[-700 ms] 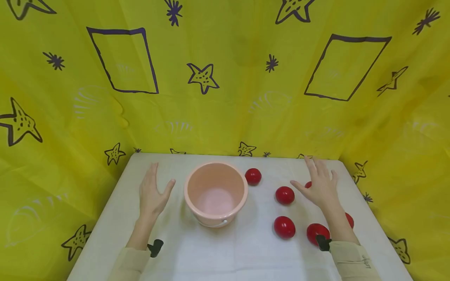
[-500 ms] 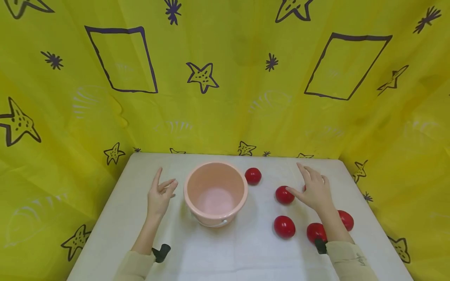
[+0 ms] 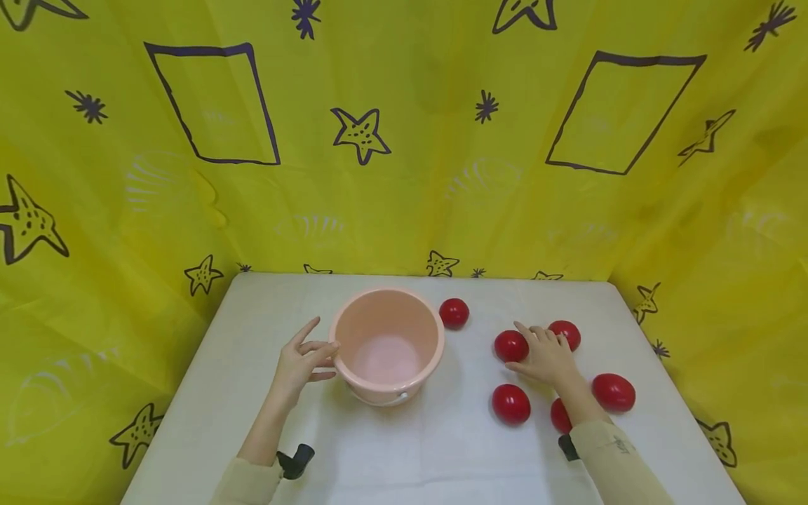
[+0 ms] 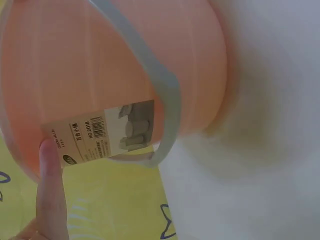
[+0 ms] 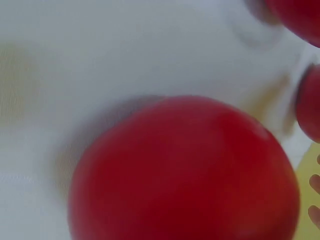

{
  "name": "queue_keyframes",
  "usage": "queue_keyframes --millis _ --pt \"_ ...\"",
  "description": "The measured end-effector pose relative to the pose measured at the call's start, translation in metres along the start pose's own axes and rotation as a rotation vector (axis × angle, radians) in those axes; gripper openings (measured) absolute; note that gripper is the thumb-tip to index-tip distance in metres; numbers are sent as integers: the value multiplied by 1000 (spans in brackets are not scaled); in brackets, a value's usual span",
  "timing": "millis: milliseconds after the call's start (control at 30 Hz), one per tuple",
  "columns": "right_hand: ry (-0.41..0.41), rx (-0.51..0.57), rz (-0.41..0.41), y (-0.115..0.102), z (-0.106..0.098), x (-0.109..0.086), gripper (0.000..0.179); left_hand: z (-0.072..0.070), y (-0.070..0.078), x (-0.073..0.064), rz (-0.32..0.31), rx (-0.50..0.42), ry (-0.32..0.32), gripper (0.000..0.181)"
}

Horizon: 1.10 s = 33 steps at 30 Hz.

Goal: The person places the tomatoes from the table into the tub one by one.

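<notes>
A pink bucket point(image 3: 381, 386) with a pale handle point(image 4: 170, 95) stands upright left of the table's middle. My left hand point(image 3: 295, 366) is at its left rim, fingers spread, the thumb at the edge. In the left wrist view one straight finger point(image 4: 51, 195) reaches the label point(image 4: 95, 135) on the bucket's wall. My right hand point(image 3: 548, 359) reaches over a glossy red tomato-like ball point(image 3: 510, 346), thumb on its near side and forefinger on its far side. Whether they press on it cannot be told. In the right wrist view a large red ball point(image 5: 185, 170) fills the foreground.
More red balls lie about: one beside the bucket point(image 3: 454, 313), one nearer the front point(image 3: 511, 405), one behind my right fingers point(image 3: 566, 333), one to the right point(image 3: 614, 392) and one partly under the forearm point(image 3: 560, 415). A yellow patterned curtain point(image 3: 404, 203) surrounds the white table point(image 3: 391, 463).
My left hand has moved right to the bucket's rim. My right hand has come down and left onto the red ball, uncovering others behind it. The bucket and balls stay where they were.
</notes>
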State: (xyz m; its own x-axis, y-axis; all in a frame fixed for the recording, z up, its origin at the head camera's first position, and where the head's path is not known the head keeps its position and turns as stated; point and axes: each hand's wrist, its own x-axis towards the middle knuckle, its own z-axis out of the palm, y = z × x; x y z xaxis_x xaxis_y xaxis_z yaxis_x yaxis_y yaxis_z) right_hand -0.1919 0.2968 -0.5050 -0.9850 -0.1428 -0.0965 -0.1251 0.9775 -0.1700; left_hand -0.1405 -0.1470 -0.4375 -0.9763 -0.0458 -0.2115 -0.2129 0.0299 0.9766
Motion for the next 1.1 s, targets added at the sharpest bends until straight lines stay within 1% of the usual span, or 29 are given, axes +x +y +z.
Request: queue_keyframes --millis 133,333,567,800,933,1000,1100 --pt "-31 8 16 2 5 3 96 -1 0 1 -33 11 -45 68" --pt "-44 55 40 3 7 4 97 -2 -1 0 -42 12 -107 67" --pt "-11 46 7 8 9 4 88 0 -3 0 -67 -9 -123 68" --pt "21 -4 -30 9 11 7 88 0 -3 1 -72 -14 -146 68" --pt "48 -45 -70 4 1 11 87 -1 -2 2 -78 -21 -152 69" --pt "83 -84 -110 0 -9 14 85 -1 -3 2 -78 -24 -154 69" --pt "164 -146 -185 -8 -28 19 80 -1 -2 1 -77 -22 -149 68"
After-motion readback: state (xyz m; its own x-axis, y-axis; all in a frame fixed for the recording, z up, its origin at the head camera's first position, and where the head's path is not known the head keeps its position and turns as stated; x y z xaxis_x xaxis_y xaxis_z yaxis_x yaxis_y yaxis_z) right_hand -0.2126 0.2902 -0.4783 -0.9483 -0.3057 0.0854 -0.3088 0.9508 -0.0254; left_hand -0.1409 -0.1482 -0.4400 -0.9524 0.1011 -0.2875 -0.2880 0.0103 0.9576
